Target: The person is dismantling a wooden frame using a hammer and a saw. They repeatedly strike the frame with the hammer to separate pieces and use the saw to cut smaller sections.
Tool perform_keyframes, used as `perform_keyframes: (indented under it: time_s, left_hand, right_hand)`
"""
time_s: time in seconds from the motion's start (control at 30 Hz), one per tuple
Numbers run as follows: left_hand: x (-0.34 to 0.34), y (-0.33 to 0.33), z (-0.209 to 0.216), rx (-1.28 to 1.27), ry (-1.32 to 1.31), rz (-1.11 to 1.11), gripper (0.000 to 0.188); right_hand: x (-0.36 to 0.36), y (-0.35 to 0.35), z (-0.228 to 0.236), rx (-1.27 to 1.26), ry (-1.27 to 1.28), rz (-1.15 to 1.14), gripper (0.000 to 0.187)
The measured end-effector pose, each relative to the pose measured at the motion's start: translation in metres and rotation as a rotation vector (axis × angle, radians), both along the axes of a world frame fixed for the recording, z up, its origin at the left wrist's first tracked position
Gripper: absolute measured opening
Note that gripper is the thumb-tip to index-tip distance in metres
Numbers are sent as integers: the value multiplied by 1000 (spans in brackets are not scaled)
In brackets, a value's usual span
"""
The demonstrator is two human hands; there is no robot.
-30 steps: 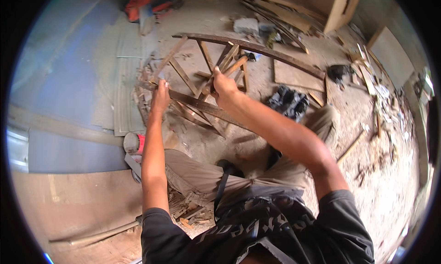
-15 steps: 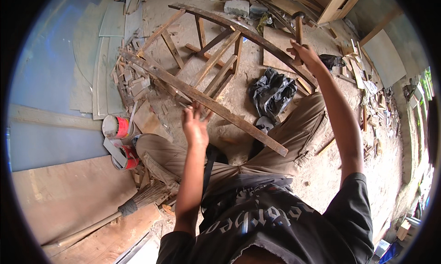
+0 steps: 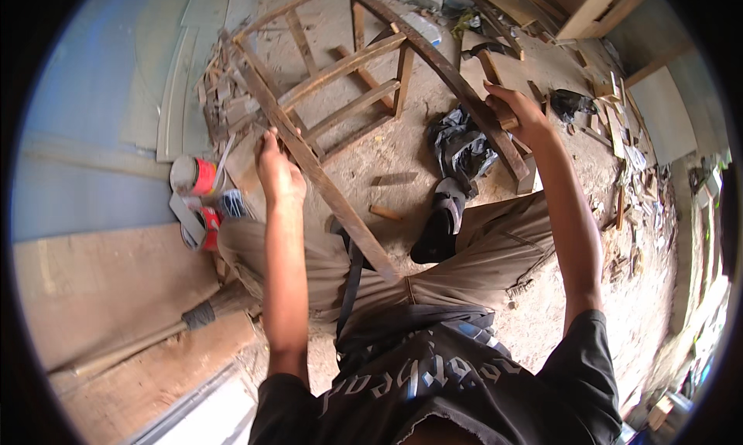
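Slantwise, wooden frame (image 3: 344,70), rails (image 3: 344,205) toward lower right

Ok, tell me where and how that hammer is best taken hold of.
Grip the hammer by the near part of its handle, probably coming from the person's right and near side. The dark head is at the far end and the handle slants back toward the body, giving a slim length to close around. The right hand holds it there.

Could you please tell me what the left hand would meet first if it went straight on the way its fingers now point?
The left hand would most likely meet the wooden frame's near rail first; its fingertips look right at the edge, though contact is hard to confirm.
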State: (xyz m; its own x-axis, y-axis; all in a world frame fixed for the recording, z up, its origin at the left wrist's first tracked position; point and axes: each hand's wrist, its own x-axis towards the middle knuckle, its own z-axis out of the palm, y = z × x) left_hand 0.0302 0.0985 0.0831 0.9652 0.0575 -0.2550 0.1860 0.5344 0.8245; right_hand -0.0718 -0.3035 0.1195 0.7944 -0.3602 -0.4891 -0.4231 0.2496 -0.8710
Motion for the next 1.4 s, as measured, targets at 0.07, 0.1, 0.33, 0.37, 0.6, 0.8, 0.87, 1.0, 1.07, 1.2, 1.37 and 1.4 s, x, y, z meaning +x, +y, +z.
perform_keyframes:
  time_s: [0.07,0.1,0.33,0.37,0.6,0.8,0.87,1.0,1.07,1.2,1.37,1.4]
  left_hand:
    - [5,13,-2,27,5,5,26]
    - [7,21,2,18,12,4,25]
    - [70,24,80,33,42,-109,22]
    - [84,26,89,-29,32,-135,22]
    - [158,19,149,-140,60,-114,23]
    - [181,40,125,-169,29,-180,23]
    - [142,21,119,-65,39,-106,25]
    - [71,22,65,-17,22,-66,21]
    - [34,26,43,33,0,-42,22]
    - [-10,18,14,161,79,5,24]
    - [-20,28,-11,515,-107,97,23]
    - [-19,32,-19,659,-213,140,23]
  right_hand:
    - [-13,17,-3,67,-60,-3,31]
    - [-18,25,1,118,-89,-32,33]
    - [19,-17,43,436,-343,95,36]
    - [35,-24,52,375,-415,72,34]
    - [115,-16,135,350,-398,290,20]
    - [109,30,150,-57,-419,342,28]
    - [84,30,130,-146,-365,234,34]
    - [22,62,83,-28,-227,209,33]
    - [-6,69,53,58,-223,195,35]
    - [-44,66,1,-37,-259,139,41]
    - [-59,63,-18,48,-299,152,49]
    - [-60,64,-19,112,-301,125,49]
